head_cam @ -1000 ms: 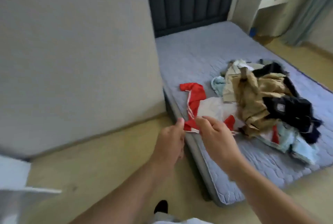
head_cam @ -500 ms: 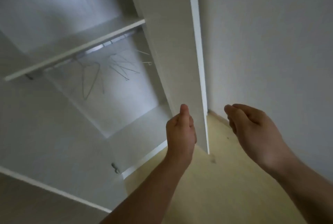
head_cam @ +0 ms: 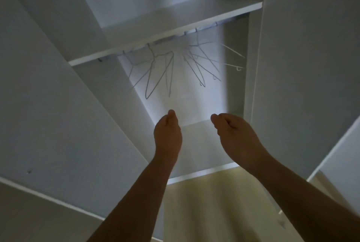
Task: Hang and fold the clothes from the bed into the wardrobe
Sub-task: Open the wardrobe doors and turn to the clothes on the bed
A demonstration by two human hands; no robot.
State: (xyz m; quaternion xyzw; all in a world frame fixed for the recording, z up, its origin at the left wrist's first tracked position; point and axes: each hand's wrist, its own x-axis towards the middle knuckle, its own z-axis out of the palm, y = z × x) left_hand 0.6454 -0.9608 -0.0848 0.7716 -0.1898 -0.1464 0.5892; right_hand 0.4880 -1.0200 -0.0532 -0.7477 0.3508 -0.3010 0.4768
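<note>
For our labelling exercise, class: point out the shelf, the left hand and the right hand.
shelf (head_cam: 175, 21), head view, its top face.
left hand (head_cam: 167, 132), head view, back of the hand.
right hand (head_cam: 233, 134), head view, back of the hand.

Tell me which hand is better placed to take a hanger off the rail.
Probably the left hand: it sits just below the low ends of the nearest hangers. The right hand is empty too, but the hangers above it hang higher.
</note>
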